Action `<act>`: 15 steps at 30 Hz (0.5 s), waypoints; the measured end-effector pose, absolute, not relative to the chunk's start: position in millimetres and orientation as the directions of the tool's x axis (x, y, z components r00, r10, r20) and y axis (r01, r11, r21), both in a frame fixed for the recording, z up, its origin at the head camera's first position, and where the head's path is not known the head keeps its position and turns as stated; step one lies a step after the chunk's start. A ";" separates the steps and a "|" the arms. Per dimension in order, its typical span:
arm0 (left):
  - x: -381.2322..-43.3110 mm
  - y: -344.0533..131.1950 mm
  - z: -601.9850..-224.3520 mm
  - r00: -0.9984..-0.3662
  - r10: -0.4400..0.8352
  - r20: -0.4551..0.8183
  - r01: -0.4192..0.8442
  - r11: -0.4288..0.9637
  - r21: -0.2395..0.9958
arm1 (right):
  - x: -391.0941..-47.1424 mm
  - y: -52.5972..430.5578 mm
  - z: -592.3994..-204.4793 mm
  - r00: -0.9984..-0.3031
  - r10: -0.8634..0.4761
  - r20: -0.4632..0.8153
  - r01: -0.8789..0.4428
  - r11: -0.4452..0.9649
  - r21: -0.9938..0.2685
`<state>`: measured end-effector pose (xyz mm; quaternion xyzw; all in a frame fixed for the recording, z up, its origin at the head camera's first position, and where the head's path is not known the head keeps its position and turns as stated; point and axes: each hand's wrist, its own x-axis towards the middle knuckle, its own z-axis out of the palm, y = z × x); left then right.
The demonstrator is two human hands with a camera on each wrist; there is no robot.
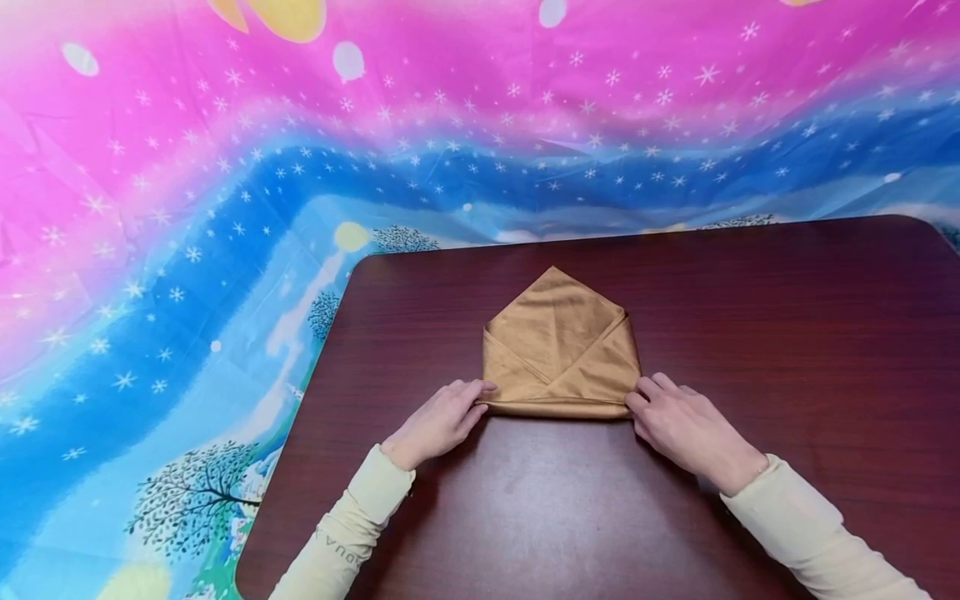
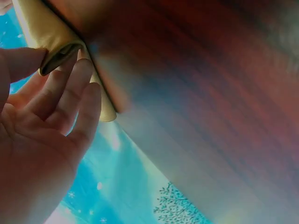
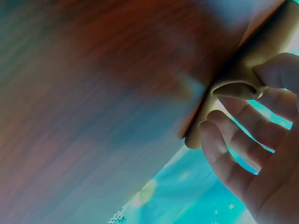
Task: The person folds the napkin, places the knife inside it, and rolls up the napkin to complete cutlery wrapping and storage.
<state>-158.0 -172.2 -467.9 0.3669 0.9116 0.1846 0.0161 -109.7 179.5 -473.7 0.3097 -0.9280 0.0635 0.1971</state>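
A golden-brown cloth (image 1: 557, 342), folded into an envelope-like shape with a peak at the far side, lies flat on the table. Its near edge forms a narrow folded band. At the near left corner my left hand (image 1: 442, 421) pinches the end of that band. My right hand (image 1: 686, 425) grips the opposite end at the near right corner. In the left wrist view, thumb and fingers hold the open end of the folded cloth (image 2: 51, 32). Similarly, the right wrist view has the thumb on top of the rolled fold (image 3: 247, 70), with fingers beneath.
The dark red-brown wooden table (image 1: 787, 333) has rounded corners. Behind it and along its left side hangs a pink and blue backdrop cloth (image 1: 465, 108) printed with snowflakes and trees. Pale sleeves (image 1: 795, 508) cover both forearms.
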 end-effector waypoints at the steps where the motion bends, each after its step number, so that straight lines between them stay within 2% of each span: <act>1: -158.0 -172.6 -467.6 -0.739 0.667 0.094 0.650 0.668 0.364 | -109.6 179.9 -473.6 -0.733 -0.549 0.403 -0.598 0.802 0.004; 9: -158.3 -174.3 -467.5 -0.780 0.624 0.053 0.591 0.705 0.391 | -108.0 180.1 -470.5 -0.752 -0.538 0.381 -0.579 0.815 0.009; 15: -158.2 -174.3 -465.9 -0.783 0.619 0.058 0.589 0.708 0.390 | -108.5 178.4 -472.9 -0.776 -0.512 0.369 -0.554 0.832 -0.011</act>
